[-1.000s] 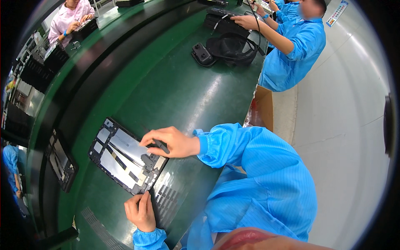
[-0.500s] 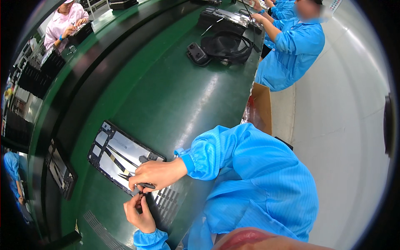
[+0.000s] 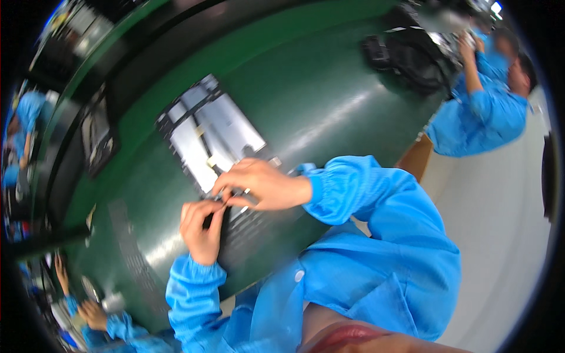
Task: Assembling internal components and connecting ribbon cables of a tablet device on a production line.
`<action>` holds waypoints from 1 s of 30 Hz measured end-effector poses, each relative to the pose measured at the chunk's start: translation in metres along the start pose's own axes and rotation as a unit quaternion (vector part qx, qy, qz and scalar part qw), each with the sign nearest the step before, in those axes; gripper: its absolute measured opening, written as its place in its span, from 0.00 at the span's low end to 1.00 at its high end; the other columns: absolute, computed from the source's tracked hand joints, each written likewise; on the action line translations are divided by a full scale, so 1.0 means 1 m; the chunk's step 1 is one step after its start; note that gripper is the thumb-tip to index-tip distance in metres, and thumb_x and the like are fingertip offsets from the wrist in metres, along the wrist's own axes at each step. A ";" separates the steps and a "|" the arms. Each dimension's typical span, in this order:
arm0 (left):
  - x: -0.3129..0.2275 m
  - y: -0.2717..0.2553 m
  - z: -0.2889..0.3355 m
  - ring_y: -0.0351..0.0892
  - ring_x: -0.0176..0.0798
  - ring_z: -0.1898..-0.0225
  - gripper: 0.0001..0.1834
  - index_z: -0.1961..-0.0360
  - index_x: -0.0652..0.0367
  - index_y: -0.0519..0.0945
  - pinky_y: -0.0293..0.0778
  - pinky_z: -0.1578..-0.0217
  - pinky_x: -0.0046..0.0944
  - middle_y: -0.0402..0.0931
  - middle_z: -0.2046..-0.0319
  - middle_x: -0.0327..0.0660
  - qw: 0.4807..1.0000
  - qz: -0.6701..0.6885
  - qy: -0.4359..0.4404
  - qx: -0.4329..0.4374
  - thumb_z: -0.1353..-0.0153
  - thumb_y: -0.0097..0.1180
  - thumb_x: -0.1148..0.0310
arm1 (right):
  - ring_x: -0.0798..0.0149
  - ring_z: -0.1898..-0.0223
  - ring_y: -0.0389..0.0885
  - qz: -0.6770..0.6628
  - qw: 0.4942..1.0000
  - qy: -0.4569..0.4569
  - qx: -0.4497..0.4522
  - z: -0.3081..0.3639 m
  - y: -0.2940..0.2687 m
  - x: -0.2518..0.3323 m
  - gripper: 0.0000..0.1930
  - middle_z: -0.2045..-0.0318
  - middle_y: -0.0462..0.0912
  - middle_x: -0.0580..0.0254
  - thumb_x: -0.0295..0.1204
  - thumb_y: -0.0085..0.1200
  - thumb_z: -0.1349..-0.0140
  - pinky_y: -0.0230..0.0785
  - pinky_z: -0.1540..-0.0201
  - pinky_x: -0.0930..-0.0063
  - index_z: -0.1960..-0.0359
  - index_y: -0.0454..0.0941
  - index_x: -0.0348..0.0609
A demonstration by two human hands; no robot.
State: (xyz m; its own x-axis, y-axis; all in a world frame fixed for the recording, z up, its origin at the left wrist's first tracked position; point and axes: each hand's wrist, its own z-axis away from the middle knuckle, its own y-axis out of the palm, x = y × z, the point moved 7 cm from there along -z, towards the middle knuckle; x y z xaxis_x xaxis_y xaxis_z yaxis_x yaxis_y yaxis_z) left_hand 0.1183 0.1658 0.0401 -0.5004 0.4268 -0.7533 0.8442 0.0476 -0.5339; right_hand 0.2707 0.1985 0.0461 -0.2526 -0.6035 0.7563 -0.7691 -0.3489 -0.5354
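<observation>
My left hand (image 3: 201, 229) is closed in a pinch at the near end of an opened tablet (image 3: 232, 123), holding something too small and blurred to make out. Its fingertips meet those of my right hand (image 3: 268, 185). The right fingers are curled round a pair of dark tweezers (image 3: 216, 169), mostly hidden in the grip and smeared by motion. The tablet lies on the green bench, its silver inside facing up in a black frame. Beneath and beside my hands is a sheet of dark strips (image 3: 253, 229).
Another dark device (image 3: 97, 132) stands by the black rail at left. A perforated grey strip (image 3: 132, 253) lies on the bench (image 3: 318, 129). A black bag-like item (image 3: 412, 62) is at far right. Co-workers in blue (image 3: 482, 112) sit at the right and lower left; a cardboard box (image 3: 415, 159) is beside the bench.
The whole view has turned, so the tablet and both hands appear higher and further right. My hands remain together at the tablet's near end. A co-worker's hands now show at lower left.
</observation>
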 end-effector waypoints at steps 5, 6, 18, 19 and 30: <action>-0.003 -0.001 -0.003 0.75 0.39 0.67 0.15 0.63 0.59 0.82 0.72 0.67 0.35 0.81 0.68 0.38 0.999 0.016 -0.040 0.000 0.53 0.72 0.77 | 0.61 0.60 0.83 0.000 1.000 0.011 -0.022 0.000 -0.008 0.003 0.17 0.66 0.84 0.68 0.25 0.63 0.44 0.68 0.56 0.66 0.52 0.76 0.47; -0.002 -0.001 -0.003 0.75 0.37 0.68 0.17 0.62 0.58 0.82 0.71 0.69 0.34 0.81 0.68 0.37 0.998 0.022 -0.050 0.002 0.54 0.73 0.76 | 0.61 0.61 0.83 0.014 0.999 0.019 -0.030 0.000 -0.009 0.004 0.16 0.66 0.85 0.67 0.25 0.63 0.43 0.68 0.56 0.66 0.52 0.77 0.47; 0.012 0.003 0.007 0.68 0.26 0.77 0.10 0.64 0.57 0.84 0.63 0.78 0.28 0.78 0.72 0.33 0.984 0.108 -0.141 -0.002 0.47 0.68 0.77 | 0.62 0.62 0.84 0.025 1.000 0.005 -0.014 -0.002 -0.005 0.009 0.17 0.66 0.86 0.67 0.23 0.64 0.45 0.66 0.58 0.68 0.54 0.76 0.45; 0.014 0.004 0.007 0.68 0.26 0.77 0.10 0.64 0.57 0.84 0.63 0.78 0.28 0.78 0.72 0.33 0.984 0.108 -0.142 -0.002 0.47 0.68 0.77 | 0.62 0.62 0.84 0.027 1.000 0.004 -0.011 -0.003 -0.004 0.009 0.17 0.66 0.86 0.67 0.23 0.64 0.45 0.66 0.58 0.68 0.54 0.76 0.45; -0.001 -0.005 0.000 0.73 0.35 0.71 0.14 0.62 0.57 0.84 0.69 0.73 0.34 0.80 0.70 0.36 0.997 0.036 -0.063 -0.010 0.52 0.71 0.76 | 0.63 0.62 0.84 0.029 0.999 0.015 -0.001 -0.004 -0.003 0.008 0.17 0.67 0.85 0.67 0.22 0.64 0.45 0.65 0.59 0.69 0.53 0.76 0.45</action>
State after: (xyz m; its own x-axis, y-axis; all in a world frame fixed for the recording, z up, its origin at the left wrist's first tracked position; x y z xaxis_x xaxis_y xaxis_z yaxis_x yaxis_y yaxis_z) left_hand 0.1149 0.1646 0.0433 -0.4571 0.3132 -0.8324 0.8821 0.0396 -0.4695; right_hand 0.2687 0.1970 0.0554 -0.3139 -0.6011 0.7349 -0.7540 -0.3126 -0.5777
